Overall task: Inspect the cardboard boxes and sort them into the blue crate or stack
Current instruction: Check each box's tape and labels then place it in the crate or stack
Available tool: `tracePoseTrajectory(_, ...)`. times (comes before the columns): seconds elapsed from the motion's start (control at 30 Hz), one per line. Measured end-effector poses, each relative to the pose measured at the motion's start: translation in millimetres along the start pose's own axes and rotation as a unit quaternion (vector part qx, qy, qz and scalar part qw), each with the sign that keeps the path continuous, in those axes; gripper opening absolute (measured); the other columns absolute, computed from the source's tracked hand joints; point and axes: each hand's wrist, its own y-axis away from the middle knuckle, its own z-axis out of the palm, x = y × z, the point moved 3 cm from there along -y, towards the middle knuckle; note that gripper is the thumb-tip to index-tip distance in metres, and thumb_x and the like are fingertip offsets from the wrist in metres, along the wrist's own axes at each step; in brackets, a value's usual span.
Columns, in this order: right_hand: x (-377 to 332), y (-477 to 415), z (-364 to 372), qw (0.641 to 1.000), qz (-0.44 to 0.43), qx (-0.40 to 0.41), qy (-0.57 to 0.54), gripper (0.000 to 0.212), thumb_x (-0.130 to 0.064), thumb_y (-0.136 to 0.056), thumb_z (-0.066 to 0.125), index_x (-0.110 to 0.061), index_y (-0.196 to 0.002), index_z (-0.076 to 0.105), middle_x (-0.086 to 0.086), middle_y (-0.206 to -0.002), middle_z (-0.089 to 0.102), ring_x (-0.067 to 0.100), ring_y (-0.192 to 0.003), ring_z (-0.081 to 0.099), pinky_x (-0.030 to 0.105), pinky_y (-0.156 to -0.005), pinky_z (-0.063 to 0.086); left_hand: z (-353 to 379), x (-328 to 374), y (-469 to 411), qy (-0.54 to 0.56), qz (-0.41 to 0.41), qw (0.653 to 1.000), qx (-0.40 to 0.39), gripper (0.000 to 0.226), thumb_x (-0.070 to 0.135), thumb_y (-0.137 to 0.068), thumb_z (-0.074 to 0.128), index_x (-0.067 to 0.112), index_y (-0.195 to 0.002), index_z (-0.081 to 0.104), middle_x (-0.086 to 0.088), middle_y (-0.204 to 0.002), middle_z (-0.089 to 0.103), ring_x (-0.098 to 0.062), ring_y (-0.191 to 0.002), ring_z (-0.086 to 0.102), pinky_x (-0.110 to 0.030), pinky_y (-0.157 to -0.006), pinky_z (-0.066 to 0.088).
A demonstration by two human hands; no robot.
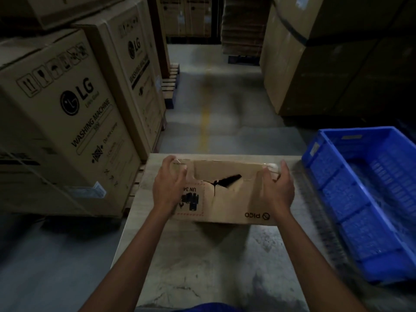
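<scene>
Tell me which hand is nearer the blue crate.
Right. The right hand grips the end of the cardboard box toward the blue crate; the left hand grips the opposite end, farther away.

A dim warehouse: tall washing machine cartons (74, 122) stand on pallets (171, 86) beside a concrete aisle with a yellow floor line (204, 118); more big cartons (315, 70) opposite.

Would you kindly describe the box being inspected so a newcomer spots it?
Find the pale table beside the blue crate. There, left hand and right hand hold a small cardboard box. Unlike the tall LG cartons, it is torn.
</scene>
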Motion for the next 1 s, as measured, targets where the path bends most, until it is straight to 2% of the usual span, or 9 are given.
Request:
tracePoseTrajectory(0.1,0,9,4,0.999,-0.003,0.007,-0.034,0.05,-0.047,-0.098,0.057,-0.023,-0.141,0.05,0.011,-0.135,0.051,0.026,-0.117,0.054,0.03,-0.085,0.037,-1,1,1,0.069,-0.013,0.997,0.036,0.029,0.052,-0.098,0.048,0.03,-0.116,0.045,0.001,-0.108,0.059,-0.019,-0.094,0.062,-0.048,-0.076,0.058)
tracePoseTrajectory(0.27,24,32,21,1.0,0.021,-0.008,-0.016,0.043,-0.033,-0.093,0.068,-0.018,-0.129,0.051,0.01,-0.131,0.051,0.018,-0.097,0.051,0.023,-0.065,0.036,11,-28,32,0.089,-0.122,0.987,0.053,0.021,0.039,-0.101,0.052,0.021,-0.106,0.042,-0.002,-0.1,0.058,-0.025,-0.091,0.061,-0.039,-0.072,0.052)
tracePoseTrajectory(0.4,57,51,30,0.996,0.087,-0.02,-0.011,0.043,-0.025,-0.087,0.071,-0.017,-0.124,0.049,0.01,-0.128,0.051,0.021,-0.098,0.054,0.03,-0.076,0.041,18,-56,80,0.112,-0.146,0.981,0.057,0.018,0.022,-0.1,0.056,0.018,-0.11,0.041,-0.005,-0.1,0.058,-0.026,-0.083,0.06,-0.027,-0.058,0.04)
tracePoseTrajectory(0.47,72,59,32,0.994,0.104,-0.015,-0.007,0.043,-0.024,-0.087,0.072,-0.016,-0.123,0.05,0.011,-0.127,0.053,0.021,-0.099,0.053,0.031,-0.078,0.041,21,-68,101,0.119,-0.15,0.98,0.052,0.019,0.021,-0.1,0.056,0.02,-0.112,0.041,-0.007,-0.102,0.06,-0.027,-0.083,0.062,-0.02,-0.057,0.039)
tracePoseTrajectory(0.57,77,60,32,0.995,0.096,-0.017,0.011,0.042,-0.024,-0.087,0.072,-0.014,-0.123,0.053,0.011,-0.126,0.055,0.023,-0.1,0.055,0.031,-0.077,0.041,18,-77,114,0.113,-0.133,0.984,0.019,0.02,0.022,-0.101,0.055,0.022,-0.116,0.042,-0.009,-0.108,0.06,-0.028,-0.091,0.064,-0.02,-0.061,0.044)
tracePoseTrajectory(0.67,64,61,35,0.995,0.002,-0.01,0.097,0.046,-0.021,-0.086,0.071,-0.015,-0.127,0.053,0.01,-0.132,0.05,0.031,-0.108,0.059,0.04,-0.087,0.05,11,-75,105,0.018,-0.014,1.0,0.006,0.023,0.013,-0.097,0.056,0.013,-0.119,0.049,-0.011,-0.129,0.052,-0.028,-0.114,0.056,-0.037,-0.087,0.052)
tracePoseTrajectory(0.77,40,76,56,0.978,-0.165,-0.058,0.114,0.037,-0.018,-0.087,0.07,-0.015,-0.122,0.059,0.005,-0.132,0.053,0.027,-0.109,0.058,0.037,-0.089,0.049,16,-65,95,-0.062,0.121,0.99,-0.029,0.034,0.02,-0.095,0.052,0.014,-0.128,0.049,-0.016,-0.146,0.047,-0.033,-0.136,0.044,-0.051,-0.108,0.043)
tracePoseTrajectory(0.87,29,99,91,0.937,-0.274,-0.156,0.151,0.032,-0.025,-0.092,0.064,-0.011,-0.121,0.065,0.008,-0.131,0.058,0.026,-0.116,0.058,0.036,-0.094,0.049,28,-61,91,-0.13,0.148,0.977,-0.085,0.045,0.033,-0.1,0.04,0.01,-0.135,0.054,-0.016,-0.149,0.048,-0.033,-0.145,0.036,-0.053,-0.117,0.032)
tracePoseTrajectory(1.0,37,120,116,0.874,-0.327,-0.185,0.309,0.046,-0.035,-0.096,0.045,-0.01,-0.132,0.06,0.014,-0.142,0.056,0.03,-0.137,0.047,0.047,-0.115,0.037,39,-64,92,-0.259,0.15,0.945,-0.133,0.053,0.041,-0.1,0.032,0.009,-0.132,0.06,-0.016,-0.146,0.052,-0.034,-0.141,0.042,-0.051,-0.116,0.032)
